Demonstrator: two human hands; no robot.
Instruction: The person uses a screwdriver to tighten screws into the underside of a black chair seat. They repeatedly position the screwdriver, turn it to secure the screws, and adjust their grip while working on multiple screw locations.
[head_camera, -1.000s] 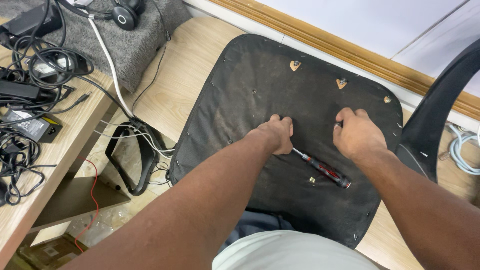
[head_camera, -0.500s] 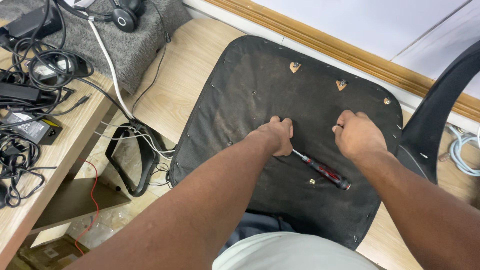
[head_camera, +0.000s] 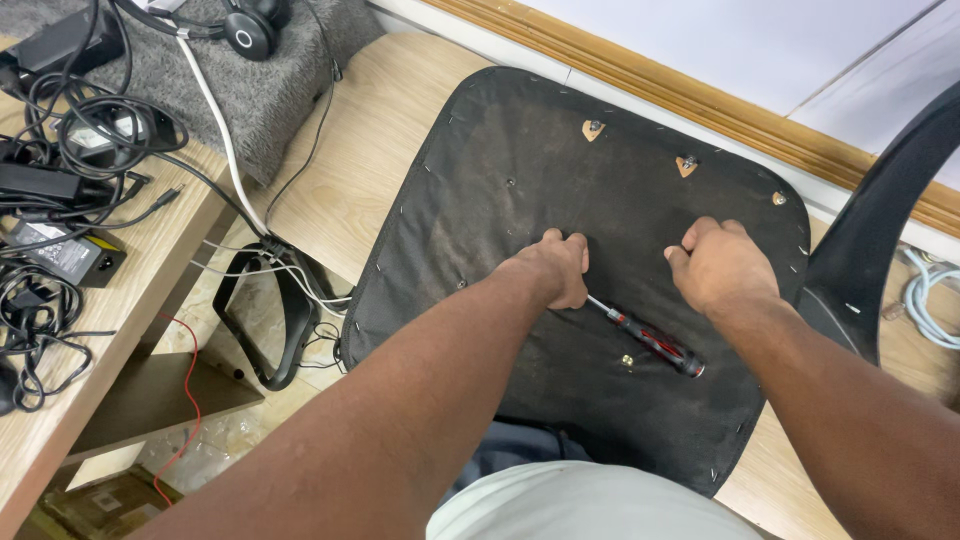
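Two bare hands press on the underside of an upturned black seat pad that lies on a pale wooden floor, its fabric stapled round the edge. The left hand is curled into a fist near the middle of the pad, knuckles down, its grip closed over the tip end of a screwdriver; what the fingers pinch beneath them cannot be made out. The screwdriver's red-and-black handle lies flat on the pad, slanting away from that fist toward the pad's near right corner, with a small brass screw just beside it. The right hand rests on the pad to the right of the fist, fingers folded under, its grip closed on nothing that shows and clear of the tool. Both forearms reach in from the near edge of the pad. Left of the pad stands a wooden counter bearing tangled black cables and power adapters; a headset lies on a grey mat beyond it.
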